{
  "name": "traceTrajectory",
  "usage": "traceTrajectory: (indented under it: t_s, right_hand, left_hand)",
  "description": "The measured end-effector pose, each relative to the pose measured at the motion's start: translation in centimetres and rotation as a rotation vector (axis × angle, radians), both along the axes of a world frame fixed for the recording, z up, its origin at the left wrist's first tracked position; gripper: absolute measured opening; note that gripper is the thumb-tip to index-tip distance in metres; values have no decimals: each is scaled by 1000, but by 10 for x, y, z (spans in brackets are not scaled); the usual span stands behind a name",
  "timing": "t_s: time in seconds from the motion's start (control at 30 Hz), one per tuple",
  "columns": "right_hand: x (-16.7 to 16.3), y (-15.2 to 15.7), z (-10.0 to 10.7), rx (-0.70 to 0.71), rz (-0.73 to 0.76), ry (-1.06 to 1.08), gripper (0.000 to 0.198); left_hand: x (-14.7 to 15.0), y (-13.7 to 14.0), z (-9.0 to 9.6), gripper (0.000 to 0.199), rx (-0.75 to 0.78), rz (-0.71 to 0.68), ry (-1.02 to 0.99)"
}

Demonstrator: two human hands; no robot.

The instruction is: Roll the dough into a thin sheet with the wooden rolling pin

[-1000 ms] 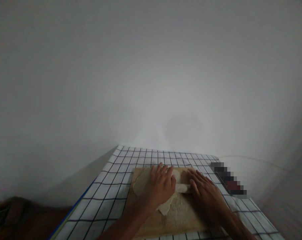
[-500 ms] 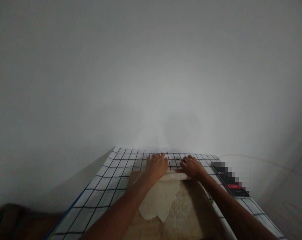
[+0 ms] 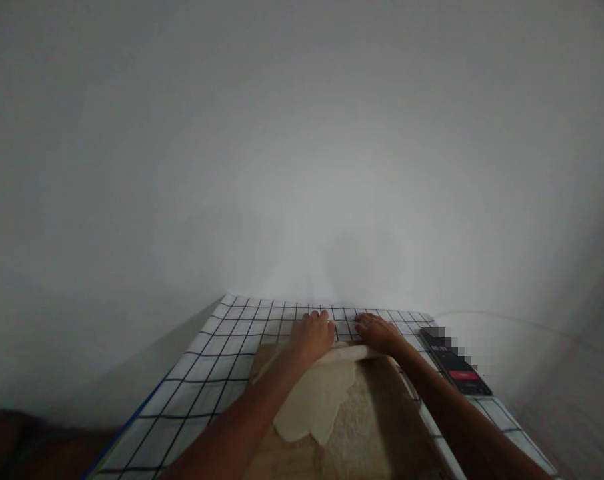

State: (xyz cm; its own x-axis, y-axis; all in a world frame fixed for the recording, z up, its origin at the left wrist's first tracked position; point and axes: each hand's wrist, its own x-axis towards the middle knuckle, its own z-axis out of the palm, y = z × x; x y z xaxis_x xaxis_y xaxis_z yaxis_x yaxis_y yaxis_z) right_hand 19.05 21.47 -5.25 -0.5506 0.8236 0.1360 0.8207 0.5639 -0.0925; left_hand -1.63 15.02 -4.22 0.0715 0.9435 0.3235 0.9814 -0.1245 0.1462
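A pale, thin rolling pin [image 3: 353, 353] lies across the far end of a sheet of dough [image 3: 316, 400]. My left hand [image 3: 313, 337] is closed over the pin's left part, fingers bent forward over it. On its right end rests my right hand [image 3: 378, 333], palm down, with fingers reaching forward past the pin. The dough is flat and thin, with a ragged, notched near edge. My left forearm hides part of its left side. Under it is a wooden board [image 3: 367, 453], dusted with flour to the right of the dough.
A white tablecloth with a dark grid [image 3: 197, 373] covers the table, which stands against a pale wall [image 3: 302, 167]. To the right of the board lies a phone [image 3: 462, 373] with a dark screen and a red patch. A thin cable [image 3: 522, 320] runs off rightward.
Both hands are slightly nearer to me along with the pin. The fingers of my right hand lie flatter and further forward. The view has shifted a little.
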Motion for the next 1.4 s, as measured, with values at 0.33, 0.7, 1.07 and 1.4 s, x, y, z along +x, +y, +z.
traceTrajectory:
  t_s: [0.33,0.7,1.07,1.4]
  right_hand:
    - [16,-41,0,34,-19,-20,34]
    - [27,-85,-3,100,-39,51,49]
    - [50,-149,-20,284,139,138,33]
    - [50,-178,-24,344,34,189,28]
  left_hand:
    - [12,-31,-5,36,35,-55,-30]
    - [27,-74,0,36,99,-63,-43]
    - [39,-125,-20,42,227,-116,-68]
    - [29,-158,-5,22,77,-272,-124]
